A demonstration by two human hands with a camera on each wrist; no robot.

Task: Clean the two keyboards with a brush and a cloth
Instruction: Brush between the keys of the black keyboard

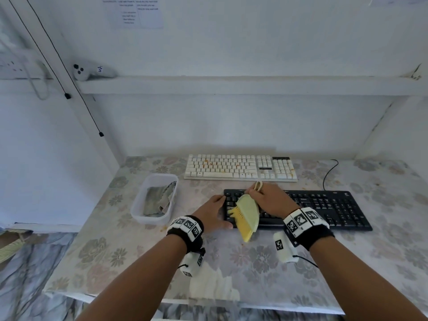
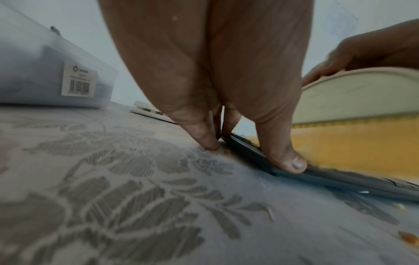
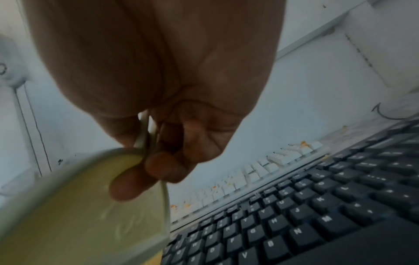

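Note:
A black keyboard (image 1: 324, 208) lies near me on the flowered table, and a white keyboard (image 1: 240, 167) with orange crumbs on its keys lies behind it. My right hand (image 1: 268, 200) grips the handle of a pale green brush (image 1: 247, 213) with yellow bristles (image 1: 240, 222), which lies across the black keyboard's left end. My left hand (image 1: 214, 213) rests with straight fingers on that left edge; its thumb (image 2: 288, 159) presses on the keyboard's front corner (image 2: 322, 177). In the right wrist view my fingers (image 3: 140, 182) curl round the brush handle (image 3: 145, 136) above the black keys (image 3: 306, 206).
A clear plastic tub (image 1: 154, 198) holding a crumpled grey cloth (image 1: 158, 196) stands left of the keyboards. Orange crumbs (image 2: 408, 239) lie on the tablecloth by the black keyboard. A shelf (image 1: 231, 85) runs along the wall above. A black cable (image 1: 328, 172) curls at the right.

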